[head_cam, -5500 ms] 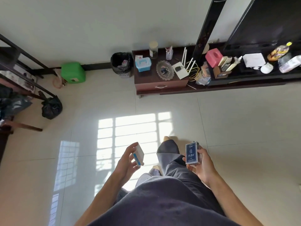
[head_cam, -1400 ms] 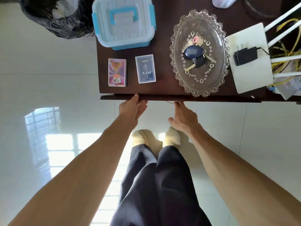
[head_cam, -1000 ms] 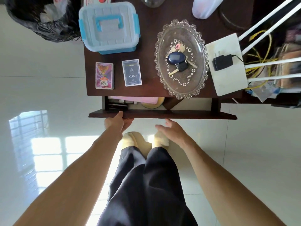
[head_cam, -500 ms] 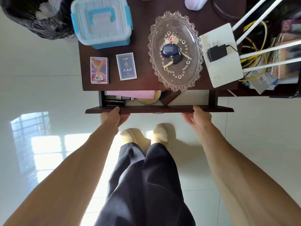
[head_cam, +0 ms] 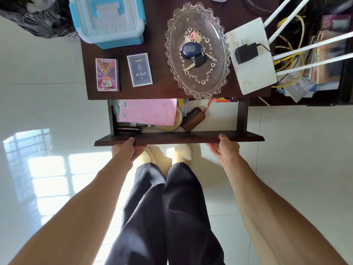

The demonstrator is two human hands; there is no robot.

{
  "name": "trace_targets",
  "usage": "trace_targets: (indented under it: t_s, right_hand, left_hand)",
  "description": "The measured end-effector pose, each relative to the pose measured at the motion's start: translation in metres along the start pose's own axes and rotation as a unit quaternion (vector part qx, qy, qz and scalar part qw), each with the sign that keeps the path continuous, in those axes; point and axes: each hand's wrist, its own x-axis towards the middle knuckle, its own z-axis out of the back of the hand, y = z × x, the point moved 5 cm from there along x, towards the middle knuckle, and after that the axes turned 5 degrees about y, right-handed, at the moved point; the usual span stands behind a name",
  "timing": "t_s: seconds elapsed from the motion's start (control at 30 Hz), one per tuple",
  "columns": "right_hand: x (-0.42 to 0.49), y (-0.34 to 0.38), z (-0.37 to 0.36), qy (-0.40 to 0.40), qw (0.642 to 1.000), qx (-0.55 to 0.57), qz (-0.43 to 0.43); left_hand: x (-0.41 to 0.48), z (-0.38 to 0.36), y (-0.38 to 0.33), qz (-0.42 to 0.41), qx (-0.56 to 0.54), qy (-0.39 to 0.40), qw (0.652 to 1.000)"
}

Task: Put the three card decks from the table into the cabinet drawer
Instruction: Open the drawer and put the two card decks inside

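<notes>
Two card decks lie flat on the dark cabinet top [head_cam: 162,88]: a purple patterned deck [head_cam: 107,74] at the left and a dark blue deck [head_cam: 139,69] beside it. A third deck is not in sight. Below them the cabinet drawer [head_cam: 179,139] stands pulled out, its front panel toward me. My left hand [head_cam: 127,151] grips the panel's left part from below, and my right hand [head_cam: 225,149] grips its right part. Inside the drawer lie a pink folder [head_cam: 149,112], a round tin and a brown case [head_cam: 193,119]; the drawer's right half shows bare white bottom.
On the cabinet top stand a blue-lidded plastic box [head_cam: 107,18], a glass dish [head_cam: 197,52] with keys, and a white router [head_cam: 252,58] with a black adapter. A black bin bag [head_cam: 38,18] sits at the far left. Cables and books crowd the right shelf.
The drawer has slid further out toward me, showing more of its contents. Both hands have stayed on its front panel and come back with it.
</notes>
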Motion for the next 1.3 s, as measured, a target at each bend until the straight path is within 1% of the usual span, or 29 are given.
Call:
trace_targets:
  t_s: [0.13, 0.27, 0.53, 0.57, 0.6, 0.63, 0.67, 0.7, 0.73, 0.77, 0.83, 0.9, 0.93, 1.03, 1.1, 1.17, 1.3]
  right_hand:
    - [0.002, -0.011, 0.008, -0.008, 1.0, 0.005, -0.013]
    - [0.008, -0.021, 0.015, 0.0, 1.0, -0.017, -0.019]
    - [-0.001, -0.027, 0.022, -0.01, 0.999, -0.022, -0.046]
    - [-0.004, -0.028, 0.023, -0.016, 0.997, -0.041, -0.056]
    - [-0.007, -0.029, 0.024, -0.028, 0.994, -0.083, -0.061]
    - [-0.011, -0.028, 0.026, -0.04, 0.985, -0.156, -0.055]
    - [-0.015, -0.026, 0.026, -0.048, 0.966, -0.251, -0.033]
    - [-0.019, -0.024, 0.023, -0.047, 0.938, -0.343, 0.0]
    - [-0.025, -0.021, 0.016, -0.04, 0.907, -0.417, 0.036]
    - [-0.032, -0.02, 0.006, -0.022, 0.882, -0.465, 0.068]
    - [-0.051, -0.013, -0.028, 0.037, 0.849, -0.507, 0.145]
    - [-0.076, 0.0, -0.073, 0.096, 0.81, -0.522, 0.248]
    - [-0.089, 0.008, -0.097, 0.117, 0.784, -0.53, 0.302]
    - [-0.125, 0.026, -0.166, 0.136, 0.703, -0.556, 0.422]
    - [-0.141, 0.035, -0.207, 0.126, 0.671, -0.567, 0.461]
    - [-0.151, 0.043, -0.242, 0.106, 0.653, -0.581, 0.473]
    - [-0.148, 0.051, -0.29, 0.073, 0.631, -0.631, 0.446]
  left_hand:
    - [-0.001, 0.006, 0.01, 0.005, -0.002, -0.002, 1.0]
    - [-0.001, 0.01, 0.018, 0.011, 0.0, -0.002, 1.0]
    - [-0.002, 0.022, 0.029, 0.034, 0.039, -0.016, 0.999]
    - [-0.003, 0.024, 0.03, 0.038, 0.055, -0.018, 0.998]
    - [-0.005, 0.027, 0.029, 0.04, 0.08, -0.019, 0.996]
    - [-0.007, 0.03, 0.028, 0.039, 0.117, -0.018, 0.992]
    - [-0.009, 0.031, 0.026, 0.032, 0.158, -0.012, 0.987]
    - [-0.012, 0.031, 0.022, 0.02, 0.201, 0.0, 0.979]
    - [-0.016, 0.031, 0.016, 0.006, 0.245, 0.013, 0.969]
    - [-0.021, 0.031, 0.008, -0.011, 0.285, 0.023, 0.958]
    - [-0.03, 0.031, -0.017, -0.06, 0.328, 0.017, 0.943]
    - [-0.038, 0.03, -0.053, -0.136, 0.362, -0.021, 0.922]
    - [-0.042, 0.029, -0.072, -0.177, 0.376, -0.047, 0.909]
    - [-0.046, 0.023, -0.123, -0.285, 0.369, -0.113, 0.878]
    - [-0.045, 0.014, -0.148, -0.34, 0.377, -0.134, 0.851]
    - [-0.039, 0.002, -0.17, -0.372, 0.409, -0.137, 0.822]
    - [-0.026, -0.023, -0.197, -0.385, 0.47, -0.104, 0.787]
